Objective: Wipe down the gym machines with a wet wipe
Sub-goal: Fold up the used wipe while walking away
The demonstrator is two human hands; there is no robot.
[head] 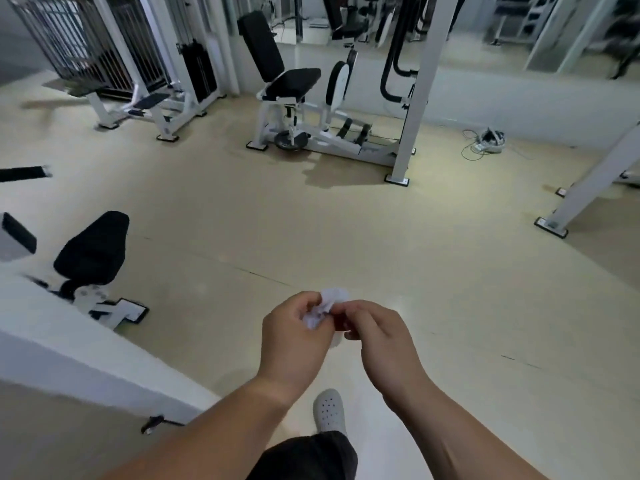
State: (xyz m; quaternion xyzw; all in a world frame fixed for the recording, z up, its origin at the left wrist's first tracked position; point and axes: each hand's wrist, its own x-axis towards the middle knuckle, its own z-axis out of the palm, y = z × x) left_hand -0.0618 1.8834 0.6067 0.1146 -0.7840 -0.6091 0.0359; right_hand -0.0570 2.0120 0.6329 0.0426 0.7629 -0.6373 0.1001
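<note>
While held above the pale beige floor (381,237), the crumpled white wet wipe (325,306) is pinched between the curled fingers of the left hand (294,337) and the right hand (381,341). A white perforated clog (329,410) is seen just below the wrists. A white-framed seated machine with black pads (294,84) is set near the floor's far edge, a black padded bench (93,247) by its left edge

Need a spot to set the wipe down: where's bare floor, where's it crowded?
Widest bare floor: the middle, between the seat machine ahead, the black bench at left and the slanted white post at right. More bare floor right of the right hand. Crowded: along the far wall, with machine bases, shoes and a loose cable.
</note>
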